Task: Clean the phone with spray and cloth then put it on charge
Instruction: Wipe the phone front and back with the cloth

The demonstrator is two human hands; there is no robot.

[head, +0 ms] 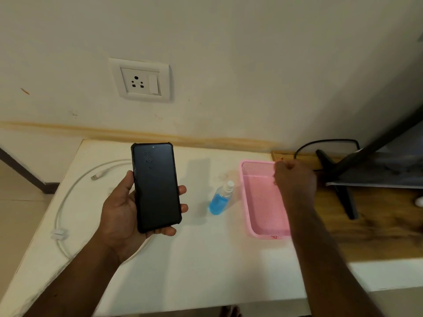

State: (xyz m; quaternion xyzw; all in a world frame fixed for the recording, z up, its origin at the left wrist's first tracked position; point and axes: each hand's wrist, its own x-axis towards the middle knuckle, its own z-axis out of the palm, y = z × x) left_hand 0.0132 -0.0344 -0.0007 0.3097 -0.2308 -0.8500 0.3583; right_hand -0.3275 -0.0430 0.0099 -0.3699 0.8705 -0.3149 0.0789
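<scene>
Pink mesh tray (263, 202) sits on the white table (201, 259), right of centre, its long side running front to back. Black monitor stand leg (338, 186) and a black cable (325, 141) on the wooden surface (377, 236) at right, dark screen edge (377, 143) slanting above them. Cream wall (251, 65) behind, with an orange-stained strip (137, 133) along its base.

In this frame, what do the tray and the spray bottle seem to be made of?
Pink tray: likely moulded plastic, matte, with a fine perforated mesh at its far wall. Spray bottle: probably clear plastic, since blue liquid shows through, with a white nozzle.
</scene>
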